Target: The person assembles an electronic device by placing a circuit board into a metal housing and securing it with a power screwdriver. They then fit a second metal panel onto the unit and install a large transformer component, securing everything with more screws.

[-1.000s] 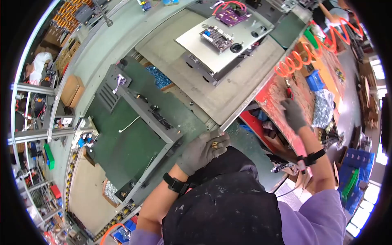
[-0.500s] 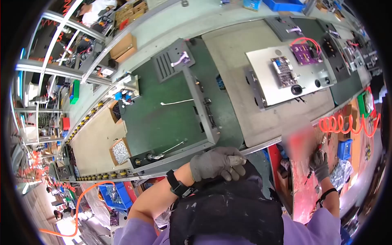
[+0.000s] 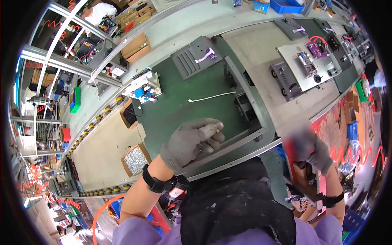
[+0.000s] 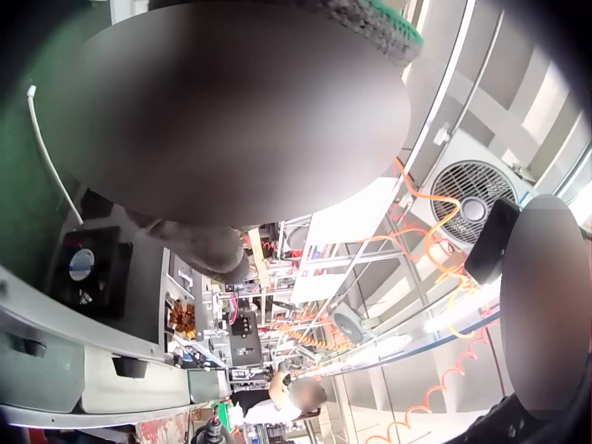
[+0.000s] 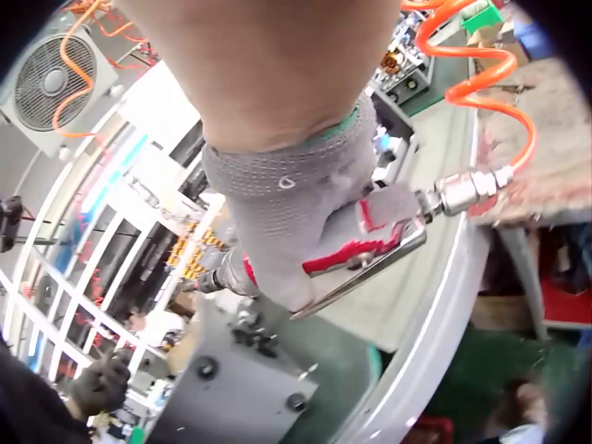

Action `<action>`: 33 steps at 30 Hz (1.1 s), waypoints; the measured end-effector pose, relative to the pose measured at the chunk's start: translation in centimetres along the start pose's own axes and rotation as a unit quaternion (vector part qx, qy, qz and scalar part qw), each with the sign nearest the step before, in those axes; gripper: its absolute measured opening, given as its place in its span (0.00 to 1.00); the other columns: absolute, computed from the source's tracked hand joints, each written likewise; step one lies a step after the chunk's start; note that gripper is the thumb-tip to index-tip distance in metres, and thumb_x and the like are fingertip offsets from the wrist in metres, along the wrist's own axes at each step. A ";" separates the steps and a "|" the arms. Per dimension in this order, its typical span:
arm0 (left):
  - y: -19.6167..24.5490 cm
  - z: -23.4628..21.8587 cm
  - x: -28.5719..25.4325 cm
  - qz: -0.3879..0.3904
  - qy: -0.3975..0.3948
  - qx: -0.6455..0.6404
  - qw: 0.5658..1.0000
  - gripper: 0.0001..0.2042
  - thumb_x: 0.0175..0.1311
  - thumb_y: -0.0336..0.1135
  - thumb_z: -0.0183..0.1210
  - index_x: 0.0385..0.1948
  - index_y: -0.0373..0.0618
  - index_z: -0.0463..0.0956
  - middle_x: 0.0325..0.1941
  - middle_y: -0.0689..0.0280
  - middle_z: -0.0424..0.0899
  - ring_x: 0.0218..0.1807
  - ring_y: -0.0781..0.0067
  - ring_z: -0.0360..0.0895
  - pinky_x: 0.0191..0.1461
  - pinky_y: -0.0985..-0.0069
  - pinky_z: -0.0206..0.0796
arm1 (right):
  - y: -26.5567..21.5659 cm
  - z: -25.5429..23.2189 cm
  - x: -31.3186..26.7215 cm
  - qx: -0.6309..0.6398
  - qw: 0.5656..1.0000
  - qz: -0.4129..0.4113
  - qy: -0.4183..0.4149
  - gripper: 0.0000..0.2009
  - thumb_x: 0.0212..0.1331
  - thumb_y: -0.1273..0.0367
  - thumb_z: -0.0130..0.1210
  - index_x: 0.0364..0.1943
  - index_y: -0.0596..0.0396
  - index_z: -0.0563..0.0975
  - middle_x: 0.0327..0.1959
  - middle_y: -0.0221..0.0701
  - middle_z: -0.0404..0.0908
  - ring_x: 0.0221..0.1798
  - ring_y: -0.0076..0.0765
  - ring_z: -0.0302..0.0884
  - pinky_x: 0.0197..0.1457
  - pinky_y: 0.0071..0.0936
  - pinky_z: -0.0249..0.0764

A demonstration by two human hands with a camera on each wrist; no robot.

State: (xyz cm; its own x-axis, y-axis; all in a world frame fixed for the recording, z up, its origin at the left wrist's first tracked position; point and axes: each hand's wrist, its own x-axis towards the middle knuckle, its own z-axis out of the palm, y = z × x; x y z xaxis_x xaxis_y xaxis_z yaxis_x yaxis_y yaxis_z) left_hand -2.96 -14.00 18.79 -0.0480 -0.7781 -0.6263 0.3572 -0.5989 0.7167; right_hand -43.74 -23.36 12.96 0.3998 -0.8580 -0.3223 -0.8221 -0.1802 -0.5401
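Pinching a small brass-coloured piece (image 3: 217,131) between thumb and fingertip, the left hand (image 3: 192,141) shows on my head view above the near rail of the grey metal casing (image 3: 245,139). I'd judge the fingertip hold suits something so small, leaving part exposed. The remaining fingers curl inward; the forearm slants up from lower left. The casing rests on the green worktop (image 3: 171,102), within easy reach. The right hand (image 3: 321,155) is well apart, blurred in front, so I can't read its fingers here.

On the left wrist view, blur covers most of the hand and I can't check the pinch; a fan (image 4: 88,273) sits in the casing nearby.

On the right wrist view, I see fingers wrapped round an air tool (image 5: 395,205), its orange hose (image 5: 476,53) trailing behind, presumably to leave the working end unobstructed. The wrist sits above it, knuckles downward.
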 end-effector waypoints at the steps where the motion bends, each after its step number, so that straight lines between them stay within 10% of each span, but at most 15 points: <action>1: 0.1 -1.2 -0.4 0.005 0.014 -0.019 1.000 0.11 0.67 0.38 0.52 0.42 0.39 0.75 0.31 0.65 0.78 0.28 0.79 0.74 0.30 0.81 0.66 | -2.2 1.4 -0.5 0.036 0.999 -0.018 -0.013 0.26 0.42 0.68 0.67 0.48 0.53 0.70 0.39 0.40 0.80 0.41 0.49 0.79 0.44 0.37 0.74; 5: -1.4 -5.4 -1.0 0.013 0.003 -0.018 1.000 0.11 0.67 0.39 0.53 0.40 0.41 0.75 0.30 0.67 0.78 0.29 0.79 0.74 0.31 0.82 0.66 | -9.5 8.2 -3.1 0.220 0.972 -0.087 -0.016 0.32 0.46 0.67 0.66 0.57 0.54 0.66 0.38 0.40 0.79 0.41 0.45 0.80 0.45 0.34 0.74; 11: -1.6 -7.2 -1.8 0.022 -0.013 -0.011 1.000 0.12 0.66 0.42 0.55 0.37 0.42 0.75 0.27 0.69 0.76 0.26 0.80 0.72 0.29 0.83 0.64 | -21.8 9.9 -3.9 0.154 0.975 -0.108 -0.115 0.33 0.51 0.55 0.63 0.60 0.52 0.65 0.36 0.44 0.81 0.40 0.55 0.80 0.48 0.40 0.72; 20: -2.7 -9.2 -1.7 0.026 -0.032 -0.045 0.998 0.13 0.65 0.44 0.56 0.37 0.41 0.76 0.27 0.68 0.76 0.26 0.81 0.71 0.28 0.84 0.62 | -24.4 11.5 -3.3 0.123 0.980 -0.029 -0.152 0.34 0.51 0.52 0.61 0.61 0.50 0.64 0.35 0.46 0.80 0.39 0.56 0.79 0.43 0.42 0.73; 28: -0.7 -15.0 -2.8 0.135 -0.012 0.106 0.985 0.20 0.66 0.45 0.55 0.53 0.40 0.74 0.28 0.69 0.76 0.32 0.79 0.72 0.35 0.76 0.65 | -23.5 11.3 -3.2 0.312 0.936 -0.050 -0.155 0.32 0.52 0.58 0.63 0.58 0.59 0.66 0.33 0.33 0.79 0.35 0.33 0.77 0.42 0.30 0.72; 30: 1.8 -21.8 -0.2 0.339 0.201 0.428 0.813 0.20 0.64 0.46 0.56 0.52 0.46 0.75 0.28 0.66 0.77 0.35 0.69 0.76 0.40 0.72 0.67 | -23.0 10.3 -3.4 0.357 0.923 -0.037 -0.138 0.30 0.51 0.59 0.63 0.57 0.59 0.67 0.35 0.33 0.77 0.37 0.28 0.74 0.43 0.27 0.71; 32: 5.2 -25.9 1.9 0.316 0.330 0.611 0.646 0.20 0.60 0.49 0.58 0.51 0.50 0.77 0.34 0.58 0.79 0.42 0.55 0.78 0.46 0.66 0.69 | -21.7 9.6 -3.9 0.367 0.920 0.054 -0.124 0.29 0.51 0.60 0.63 0.56 0.59 0.68 0.36 0.32 0.76 0.38 0.25 0.72 0.44 0.27 0.70; 33: 6.3 -26.6 3.4 0.320 0.326 0.611 0.647 0.20 0.60 0.49 0.58 0.51 0.50 0.77 0.34 0.58 0.79 0.42 0.55 0.78 0.46 0.66 0.69 | -20.8 9.8 -4.1 0.357 0.927 0.060 -0.102 0.29 0.50 0.61 0.63 0.55 0.58 0.68 0.37 0.32 0.76 0.38 0.25 0.72 0.44 0.27 0.70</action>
State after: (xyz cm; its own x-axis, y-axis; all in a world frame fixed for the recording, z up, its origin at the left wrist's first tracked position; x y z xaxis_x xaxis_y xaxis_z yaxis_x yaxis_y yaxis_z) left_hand 23.91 -15.38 13.06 0.2902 -0.9343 0.2070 -0.9136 -0.2061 0.3505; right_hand -24.30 -11.35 17.96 0.4513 -0.7288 -0.5149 -0.4174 0.3376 -0.8437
